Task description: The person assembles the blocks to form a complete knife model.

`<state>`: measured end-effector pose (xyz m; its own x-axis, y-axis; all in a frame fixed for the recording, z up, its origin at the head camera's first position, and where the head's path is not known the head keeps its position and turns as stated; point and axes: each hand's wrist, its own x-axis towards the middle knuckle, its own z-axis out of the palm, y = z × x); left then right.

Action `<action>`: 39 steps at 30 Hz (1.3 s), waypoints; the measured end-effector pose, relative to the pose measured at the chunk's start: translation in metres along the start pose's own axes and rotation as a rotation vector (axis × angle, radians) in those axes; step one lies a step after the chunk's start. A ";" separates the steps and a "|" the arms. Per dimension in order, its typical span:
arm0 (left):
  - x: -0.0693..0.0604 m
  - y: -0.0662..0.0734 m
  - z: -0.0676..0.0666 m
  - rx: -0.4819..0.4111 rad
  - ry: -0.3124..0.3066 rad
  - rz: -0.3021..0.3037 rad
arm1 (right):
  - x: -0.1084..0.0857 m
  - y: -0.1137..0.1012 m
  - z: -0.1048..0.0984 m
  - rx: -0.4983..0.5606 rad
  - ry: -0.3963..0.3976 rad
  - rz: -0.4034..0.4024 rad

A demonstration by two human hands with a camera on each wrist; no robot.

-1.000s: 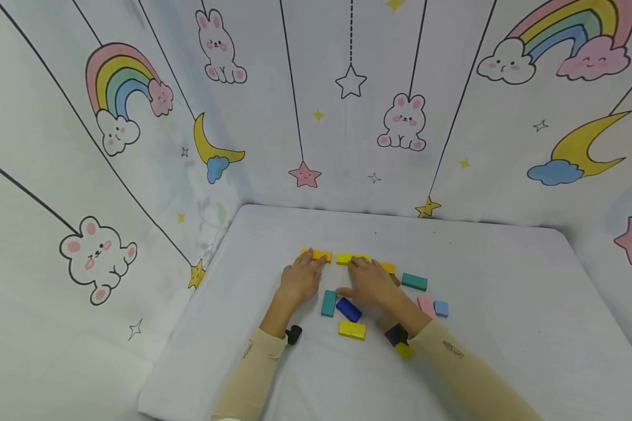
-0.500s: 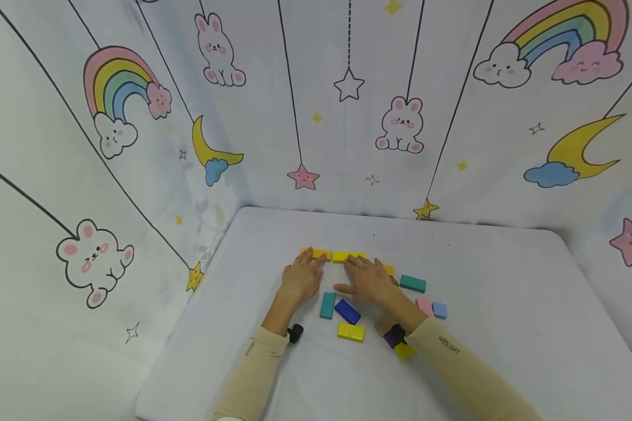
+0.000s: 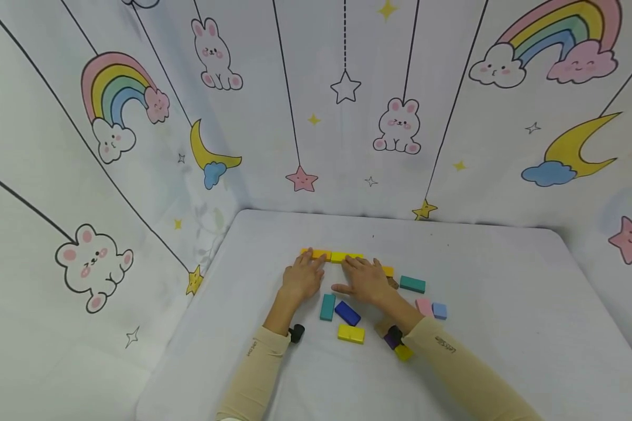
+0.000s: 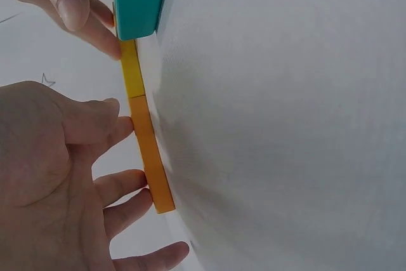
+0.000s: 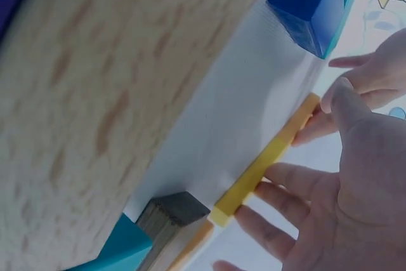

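An orange block [image 4: 152,163] and a yellow block [image 5: 250,179] lie end to end in a row near the back of the table, their ends touching. My left hand [image 3: 302,279] touches the orange one with its fingertips, fingers spread and not wrapped round it. On the yellow block rest the fingertips of my right hand [image 3: 367,280], its thumb stretched out to the left. Just right of that hand, partly covered by it, are another orange block [image 3: 388,271] and a brown one [image 3: 392,283].
In front of the hands lie a teal block [image 3: 327,307], a dark blue block [image 3: 347,313] and a second yellow block [image 3: 351,334]. A small yellow block [image 3: 403,352] sits by the right wrist. Rightward are teal [image 3: 412,285], pink [image 3: 423,306] and light blue [image 3: 439,311] blocks.
My right hand has slid the yellow block leftward, closing the gap to the orange block. My left hand has stayed at the orange block. The head view has shifted slightly.
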<state>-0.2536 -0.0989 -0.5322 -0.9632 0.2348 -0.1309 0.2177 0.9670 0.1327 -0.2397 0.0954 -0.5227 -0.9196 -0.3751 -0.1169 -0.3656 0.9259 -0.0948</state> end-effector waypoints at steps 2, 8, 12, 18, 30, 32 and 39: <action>0.000 0.000 0.000 0.000 -0.001 -0.002 | 0.000 0.000 0.001 -0.003 0.006 -0.001; 0.001 0.004 0.000 0.005 0.016 0.014 | -0.001 0.003 0.003 -0.004 0.007 0.011; 0.003 0.008 0.000 0.003 0.024 0.028 | -0.003 0.006 0.005 0.001 0.003 0.015; 0.003 0.008 0.002 0.009 0.026 0.019 | -0.002 0.011 0.008 0.005 0.020 -0.007; 0.000 0.009 0.003 -0.008 0.037 0.026 | -0.004 0.010 0.009 0.033 0.019 -0.010; 0.000 0.008 0.002 -0.007 0.033 0.025 | -0.002 0.008 0.009 0.049 0.031 -0.009; 0.002 0.005 -0.003 0.009 0.006 0.024 | 0.007 0.004 0.003 0.113 0.033 0.002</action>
<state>-0.2550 -0.0940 -0.5287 -0.9587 0.2571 -0.1220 0.2419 0.9620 0.1263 -0.2474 0.0963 -0.5268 -0.9251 -0.3702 -0.0846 -0.3473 0.9149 -0.2057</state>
